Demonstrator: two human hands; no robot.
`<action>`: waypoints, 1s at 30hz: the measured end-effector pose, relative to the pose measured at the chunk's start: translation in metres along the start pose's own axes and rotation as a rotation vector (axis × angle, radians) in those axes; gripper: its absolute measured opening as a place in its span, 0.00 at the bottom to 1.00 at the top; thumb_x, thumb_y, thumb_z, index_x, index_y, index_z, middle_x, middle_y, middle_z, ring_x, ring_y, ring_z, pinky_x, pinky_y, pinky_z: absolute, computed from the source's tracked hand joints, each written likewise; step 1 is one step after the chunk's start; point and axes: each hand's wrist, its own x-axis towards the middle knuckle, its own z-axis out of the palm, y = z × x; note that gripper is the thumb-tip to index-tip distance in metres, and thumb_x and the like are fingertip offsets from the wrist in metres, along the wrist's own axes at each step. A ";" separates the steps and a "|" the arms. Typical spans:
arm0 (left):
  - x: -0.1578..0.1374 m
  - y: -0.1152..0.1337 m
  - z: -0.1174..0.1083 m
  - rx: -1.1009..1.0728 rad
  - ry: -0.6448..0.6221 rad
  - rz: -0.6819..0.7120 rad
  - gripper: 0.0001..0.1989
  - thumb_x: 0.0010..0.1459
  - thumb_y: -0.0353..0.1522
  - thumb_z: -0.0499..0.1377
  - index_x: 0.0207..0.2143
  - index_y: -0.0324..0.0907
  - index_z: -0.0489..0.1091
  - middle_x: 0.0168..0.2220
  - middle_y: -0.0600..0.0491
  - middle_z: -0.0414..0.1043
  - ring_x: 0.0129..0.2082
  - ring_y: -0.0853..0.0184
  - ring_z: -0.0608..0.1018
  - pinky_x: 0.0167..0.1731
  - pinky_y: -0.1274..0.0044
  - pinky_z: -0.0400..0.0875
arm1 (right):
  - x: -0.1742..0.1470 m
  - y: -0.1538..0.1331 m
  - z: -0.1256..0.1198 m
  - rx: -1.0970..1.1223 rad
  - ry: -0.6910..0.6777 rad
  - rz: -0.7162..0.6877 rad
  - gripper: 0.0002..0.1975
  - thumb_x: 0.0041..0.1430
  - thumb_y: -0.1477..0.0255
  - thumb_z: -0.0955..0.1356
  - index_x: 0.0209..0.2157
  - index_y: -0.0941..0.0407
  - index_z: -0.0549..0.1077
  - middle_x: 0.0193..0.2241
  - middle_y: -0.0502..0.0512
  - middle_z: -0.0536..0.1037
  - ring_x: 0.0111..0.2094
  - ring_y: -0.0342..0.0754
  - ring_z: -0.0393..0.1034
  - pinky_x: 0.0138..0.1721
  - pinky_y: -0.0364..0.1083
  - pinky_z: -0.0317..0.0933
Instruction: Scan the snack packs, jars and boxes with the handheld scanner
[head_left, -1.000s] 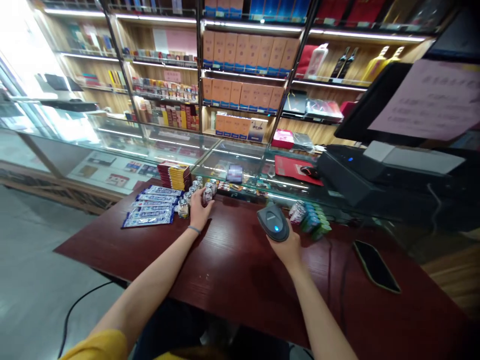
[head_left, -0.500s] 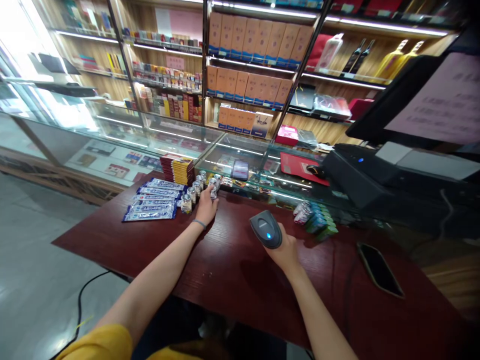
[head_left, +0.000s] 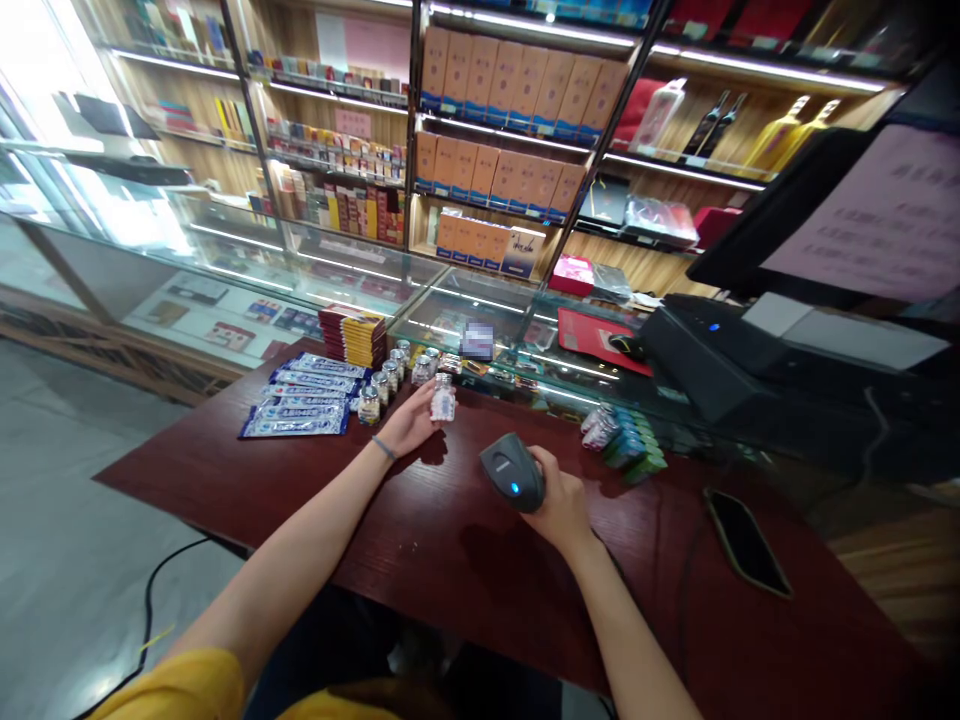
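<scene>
My left hand holds up a small clear bottle of pale candies with a silvery cap, its fingers closed around the bottle's left side. Wrapped in my right hand is a dark barcode scanner with a lit blue light, its head turned left toward the bottle. Several similar small bottles stand in a row behind my left wrist. Blue-and-white long packets lie fanned out to their left. Behind these stands a stack of red and yellow packs.
On the dark red table, green and blue small packs sit to the right, with a phone nearer me. A glass display counter borders the far edge. A monitor and dark machine stand at right.
My left hand has lifted one small bottle off the table and drawn it toward me. The scanner in my right hand has shifted left and tilted toward it.
</scene>
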 end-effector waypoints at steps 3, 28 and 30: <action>-0.003 0.001 0.001 -0.126 -0.021 -0.048 0.21 0.65 0.36 0.58 0.59 0.48 0.65 0.56 0.46 0.74 0.48 0.61 0.80 0.44 0.69 0.76 | 0.001 -0.004 -0.002 -0.016 -0.143 -0.090 0.32 0.46 0.71 0.69 0.56 0.56 0.67 0.31 0.54 0.83 0.26 0.52 0.78 0.28 0.44 0.65; -0.006 0.002 0.014 -0.130 0.004 -0.068 0.32 0.54 0.33 0.70 0.57 0.52 0.60 0.52 0.50 0.75 0.45 0.64 0.80 0.46 0.66 0.76 | 0.002 0.009 -0.011 -0.056 -0.099 -0.046 0.24 0.49 0.69 0.70 0.50 0.55 0.70 0.25 0.53 0.81 0.25 0.53 0.79 0.27 0.43 0.63; -0.006 -0.001 0.018 -0.044 0.048 -0.035 0.33 0.50 0.33 0.72 0.55 0.51 0.62 0.48 0.53 0.75 0.42 0.66 0.79 0.42 0.69 0.77 | 0.003 0.015 -0.014 -0.048 -0.038 0.021 0.22 0.51 0.68 0.70 0.49 0.55 0.70 0.25 0.53 0.81 0.25 0.53 0.79 0.27 0.43 0.65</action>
